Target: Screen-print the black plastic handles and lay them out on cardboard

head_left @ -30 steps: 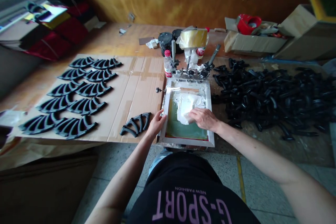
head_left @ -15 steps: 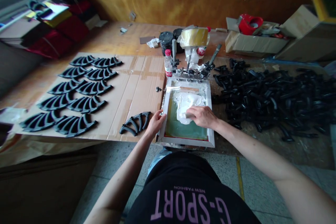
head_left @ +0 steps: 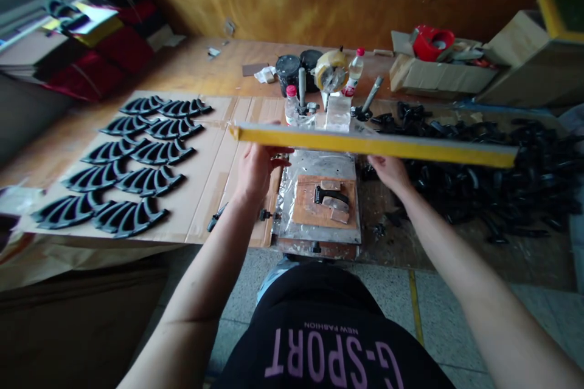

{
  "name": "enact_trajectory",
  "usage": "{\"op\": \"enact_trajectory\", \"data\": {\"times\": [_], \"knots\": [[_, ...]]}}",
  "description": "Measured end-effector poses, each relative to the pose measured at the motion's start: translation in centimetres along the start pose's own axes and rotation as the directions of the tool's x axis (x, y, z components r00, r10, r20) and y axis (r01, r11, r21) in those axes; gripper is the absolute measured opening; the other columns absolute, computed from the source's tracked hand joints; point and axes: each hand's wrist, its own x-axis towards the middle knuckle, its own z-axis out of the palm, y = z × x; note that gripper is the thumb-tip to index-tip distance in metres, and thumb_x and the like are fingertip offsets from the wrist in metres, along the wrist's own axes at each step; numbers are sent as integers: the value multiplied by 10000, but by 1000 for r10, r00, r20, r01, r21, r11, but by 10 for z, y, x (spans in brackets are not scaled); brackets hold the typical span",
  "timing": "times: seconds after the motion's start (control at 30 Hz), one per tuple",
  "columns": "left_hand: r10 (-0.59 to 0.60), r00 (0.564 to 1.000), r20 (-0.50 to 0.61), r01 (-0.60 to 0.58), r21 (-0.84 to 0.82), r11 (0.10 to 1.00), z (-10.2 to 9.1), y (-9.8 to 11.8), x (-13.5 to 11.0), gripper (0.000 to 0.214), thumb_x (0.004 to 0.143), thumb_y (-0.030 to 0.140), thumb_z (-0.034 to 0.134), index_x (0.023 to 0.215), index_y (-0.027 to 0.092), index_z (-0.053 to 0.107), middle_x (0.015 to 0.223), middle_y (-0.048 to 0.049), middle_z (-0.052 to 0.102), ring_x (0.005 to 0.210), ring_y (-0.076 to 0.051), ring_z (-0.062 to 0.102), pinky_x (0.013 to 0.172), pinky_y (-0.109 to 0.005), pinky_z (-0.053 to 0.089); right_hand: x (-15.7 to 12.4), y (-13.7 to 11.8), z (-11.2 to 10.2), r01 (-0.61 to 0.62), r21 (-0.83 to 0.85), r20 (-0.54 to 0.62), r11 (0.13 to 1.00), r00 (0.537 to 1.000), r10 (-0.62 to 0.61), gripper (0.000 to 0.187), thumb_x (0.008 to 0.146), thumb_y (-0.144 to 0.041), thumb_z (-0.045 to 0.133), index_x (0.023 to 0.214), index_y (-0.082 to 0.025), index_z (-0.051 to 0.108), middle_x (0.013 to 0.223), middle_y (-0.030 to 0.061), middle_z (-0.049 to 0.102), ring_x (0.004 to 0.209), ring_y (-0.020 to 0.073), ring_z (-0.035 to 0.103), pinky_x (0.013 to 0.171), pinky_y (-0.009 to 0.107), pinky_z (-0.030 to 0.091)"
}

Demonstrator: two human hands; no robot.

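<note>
The screen frame (head_left: 374, 145) has swung up from flat; its yellow edge runs left to right, lower at right. The left grip (head_left: 256, 169) and right grip (head_left: 391, 171) sit partly hidden behind it; closure of either cannot be told. The black part (head_left: 333, 197) lies on the wooden jig (head_left: 305, 209), long axis left to right. The inverted shirt (head_left: 323, 301) lettering reads "G-SPORT", "NEW FASHION".

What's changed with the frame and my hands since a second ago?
The frame rose off its base, uncovering a black piece on a wooden board. Your left hand rose with it; your right hand left the white patch for the frame's edge. The black pile stayed.
</note>
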Motion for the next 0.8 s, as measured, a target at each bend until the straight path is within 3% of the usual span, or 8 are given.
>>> {"op": "enact_trajectory", "data": {"times": [0.2, 0.23, 0.3, 0.37, 0.47, 0.53, 0.63, 0.8], "knots": [[-124, 988, -87, 119, -64, 991, 18, -39, -21, 503, 870, 628, 501, 1131, 205, 580, 985, -91, 710, 773, -152, 677, 558, -212, 510, -66, -53, 62, 88, -218, 390, 972, 921, 4, 237, 889, -378, 626, 882, -143, 656, 969, 129, 659, 946, 236, 601, 837, 314, 444], [-258, 965, -42, 256, -42, 966, 17, -55, -37, 510, 851, 622, 539, 1112, 186, 592, 1001, -112, 715, 772, -171, 683, 548, -226, 513, -71, -64, 66, 46, -238, 394, 970, 918, 53, 217, 916, -344, 588, 920, -134, 642, 959, 137, 664, 932, 240, 603, 824, 320, 443], [-590, 802, 93, 589, 39, 807, 13, -85, -73, 537, 802, 611, 615, 1092, 160, 617, 1059, -158, 715, 828, -236, 700, 552, -275, 533, -81, -89, 68, -41, -227, 360, 973, 925, 123, 219, 954, -327, 518, 974, -132, 615, 928, 137, 672, 881, 237, 608, 777, 321, 442], [-703, 702, 110, 707, 3, 707, 9, -109, -104, 515, 805, 599, 620, 1084, 167, 620, 1089, -155, 710, 917, -260, 698, 608, -302, 556, -91, -112, 68, -4, -127, 332, 992, 942, 46, 202, 966, -324, 493, 965, -156, 605, 927, 121, 674, 881, 227, 604, 766, 313, 438], [-686, 727, -11, 679, -130, 722, -10, -124, -127, 390, 832, 520, 627, 962, 153, 597, 1027, -124, 713, 854, -217, 708, 624, -283, 562, -96, -123, 66, 219, 132, 362, 967, 897, -252, 171, 967, -278, 491, 883, -198, 616, 929, 62, 676, 911, 183, 597, 796, 277, 429], [-633, 758, -156, 621, -123, 774, -37, -125, -127, 336, 851, 472, 616, 940, 152, 565, 1050, -118, 706, 757, -187, 711, 579, -268, 558, -86, -100, 60, 219, 174, 363, 960, 892, -269, 190, 966, -233, 476, 866, -204, 636, 932, 41, 680, 909, 166, 596, 809, 265, 425], [-467, 765, -443, 521, -1, 854, -101, -125, -123, 326, 910, 474, 515, 939, 150, 540, 1046, -133, 703, 665, -163, 706, 526, -252, 549, -58, -24, 49, -1, -119, 306, 993, 951, 38, 233, 927, -144, 450, 883, -175, 677, 969, 85, 685, 933, 200, 586, 829, 294, 419], [-267, 601, -753, 635, 247, 732, -202, -135, -131, 399, 966, 480, 318, 940, 148, 536, 967, -165, 713, 625, -163, 706, 527, -262, 562, -38, 85, 56, -7, -466, 325, 885, 929, 179, 324, 867, -136, 478, 1130, -113, 666, 1111, 163, 648, 1045, 280, 527, 820, 356, 405]]}}
